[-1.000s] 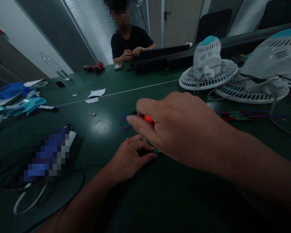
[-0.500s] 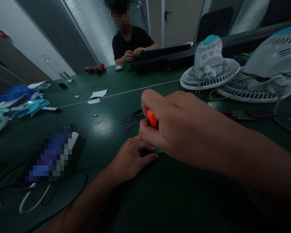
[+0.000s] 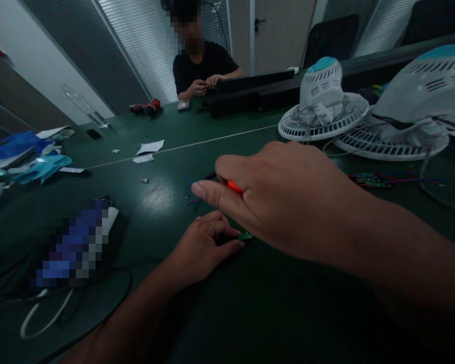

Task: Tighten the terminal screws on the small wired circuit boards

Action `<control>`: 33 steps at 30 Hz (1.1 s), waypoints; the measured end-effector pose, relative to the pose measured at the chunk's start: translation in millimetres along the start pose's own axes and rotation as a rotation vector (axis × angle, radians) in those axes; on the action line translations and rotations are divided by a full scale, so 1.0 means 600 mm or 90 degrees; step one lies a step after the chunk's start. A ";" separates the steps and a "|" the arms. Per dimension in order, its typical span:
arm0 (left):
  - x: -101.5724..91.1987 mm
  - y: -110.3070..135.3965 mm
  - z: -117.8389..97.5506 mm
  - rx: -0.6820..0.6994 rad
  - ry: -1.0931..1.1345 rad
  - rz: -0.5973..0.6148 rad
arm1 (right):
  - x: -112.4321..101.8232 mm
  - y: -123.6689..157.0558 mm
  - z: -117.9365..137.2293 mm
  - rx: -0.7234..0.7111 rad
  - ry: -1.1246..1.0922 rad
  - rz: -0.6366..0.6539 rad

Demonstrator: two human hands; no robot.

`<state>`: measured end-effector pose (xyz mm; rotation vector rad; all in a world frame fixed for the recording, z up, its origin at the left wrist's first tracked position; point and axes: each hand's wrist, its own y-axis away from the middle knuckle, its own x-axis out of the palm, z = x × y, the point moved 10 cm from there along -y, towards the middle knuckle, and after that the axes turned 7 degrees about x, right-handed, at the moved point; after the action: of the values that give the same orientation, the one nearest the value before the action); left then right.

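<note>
My right hand [image 3: 284,197] is raised over the dark green table [image 3: 273,303], closed round an orange-handled tool [image 3: 235,186] of which only a sliver of handle shows; its index finger points left. Below it my left hand [image 3: 207,245] rests on the table with fingers pinched on a small green circuit board [image 3: 245,235]. Thin blue and red wires [image 3: 189,189] lie on the table just beyond the hands. The tool's tip is hidden behind my right hand.
Two white and teal fan housings [image 3: 322,101] [image 3: 420,106] lie at the right, with more wired boards [image 3: 379,179] in front. A person in black sits across the table. Paper scraps [image 3: 149,147], a red tool [image 3: 146,107], blue plastic parts [image 3: 41,167] and cables [image 3: 60,308] lie at the left.
My right hand turned the orange handle up into view half a second ago, then rolled back so that only a sliver shows. My left hand stayed put on the board.
</note>
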<state>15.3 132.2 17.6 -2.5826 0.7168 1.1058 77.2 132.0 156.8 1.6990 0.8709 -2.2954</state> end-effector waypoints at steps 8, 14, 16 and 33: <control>0.001 0.001 0.003 0.017 -0.035 0.007 | 0.001 0.005 0.000 -0.008 0.000 -0.001; 0.000 0.000 0.001 0.008 -0.018 0.014 | 0.002 0.006 0.000 -0.024 -0.011 -0.018; 0.001 -0.001 -0.001 0.015 -0.005 0.012 | 0.003 0.005 0.000 -0.026 -0.012 -0.019; 0.001 0.000 0.006 -0.021 -0.019 0.018 | 0.004 -0.004 -0.013 0.010 0.093 0.011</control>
<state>13.5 133.3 14.6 -2.5854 0.7356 1.1722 81.4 138.8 153.9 1.8935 0.8620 -2.1944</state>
